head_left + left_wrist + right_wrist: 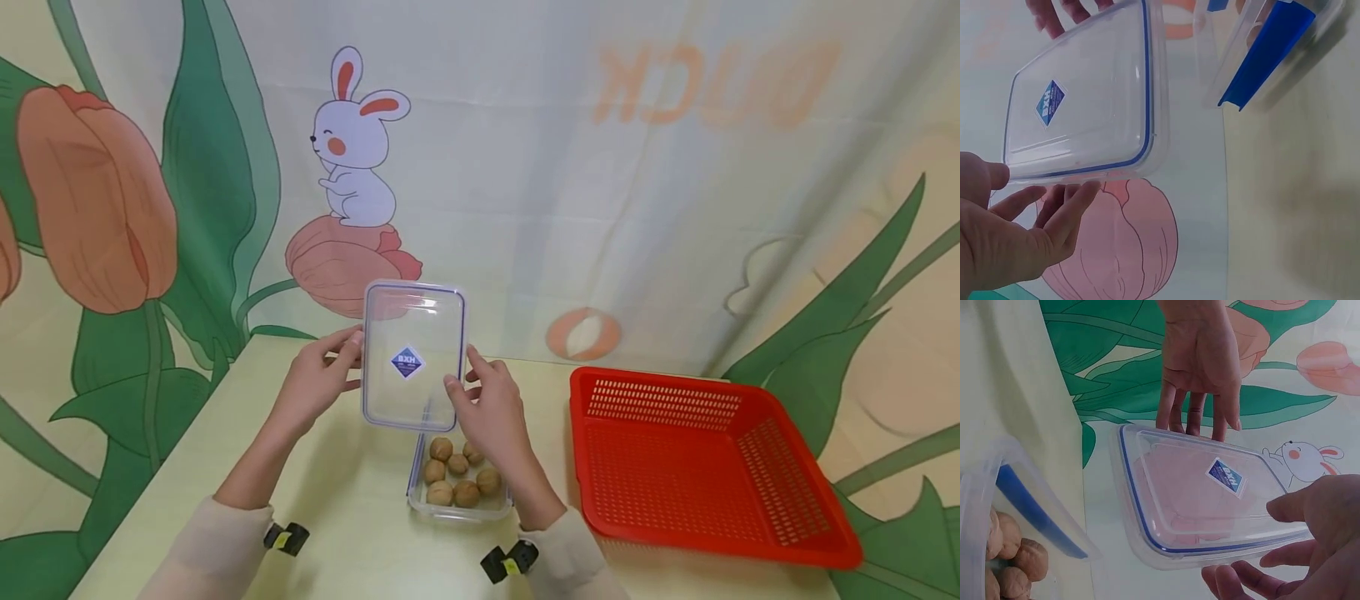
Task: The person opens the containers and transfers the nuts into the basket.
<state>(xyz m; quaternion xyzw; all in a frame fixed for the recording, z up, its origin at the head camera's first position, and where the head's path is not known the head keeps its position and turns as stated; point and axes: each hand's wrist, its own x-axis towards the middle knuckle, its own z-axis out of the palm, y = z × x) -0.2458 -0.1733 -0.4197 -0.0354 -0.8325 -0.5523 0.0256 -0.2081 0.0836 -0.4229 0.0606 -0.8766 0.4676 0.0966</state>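
A clear plastic lid (416, 321) with a blue seal and a blue diamond-shaped sticker is held up, tilted, above the table. My left hand (318, 375) pinches its left edge, the thumb in front and fingers behind. At the lower right edge, my right hand (497, 408) grips it with the thumb on the face. Below stands a clear container (459, 514), uncovered, with several walnuts (466, 494) in it; the lid and right hand partly hide it. A blue-lined side flap (1266, 56) of the container stands out in the left wrist view.
To the right of the container sits a red perforated plastic basket (675, 475). Pale yellow table surface (352, 508) lies under everything. A curtain (510, 208) printed with a rabbit and tulips hangs behind the table's back edge.
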